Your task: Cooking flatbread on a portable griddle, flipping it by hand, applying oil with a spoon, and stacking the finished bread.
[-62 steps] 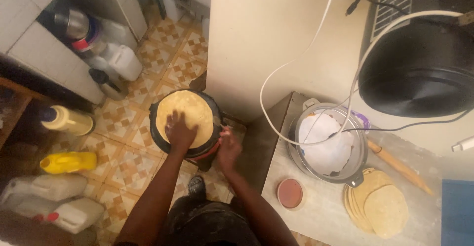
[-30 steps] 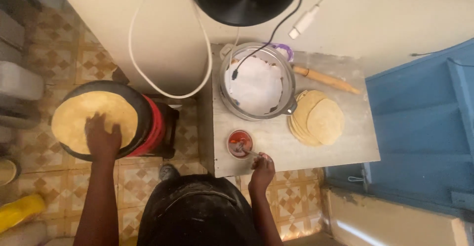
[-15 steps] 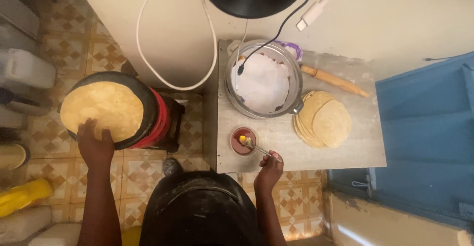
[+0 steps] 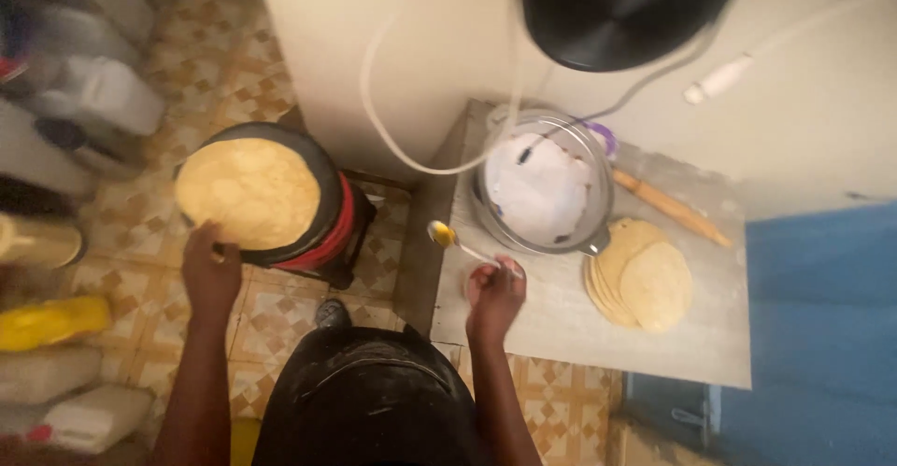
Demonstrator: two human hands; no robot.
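Spoon looked metal, glossy, its bowl wet with yellow oil. Flatbread matt, dry on the dark pan. Rolling pin wooden; pot shiny metal.

Head cam, steep top-down, mid-range.

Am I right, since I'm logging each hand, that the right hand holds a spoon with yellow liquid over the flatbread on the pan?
Not quite. In the head view the right hand holds the spoon over the table edge, not over the flatbread on the pan.
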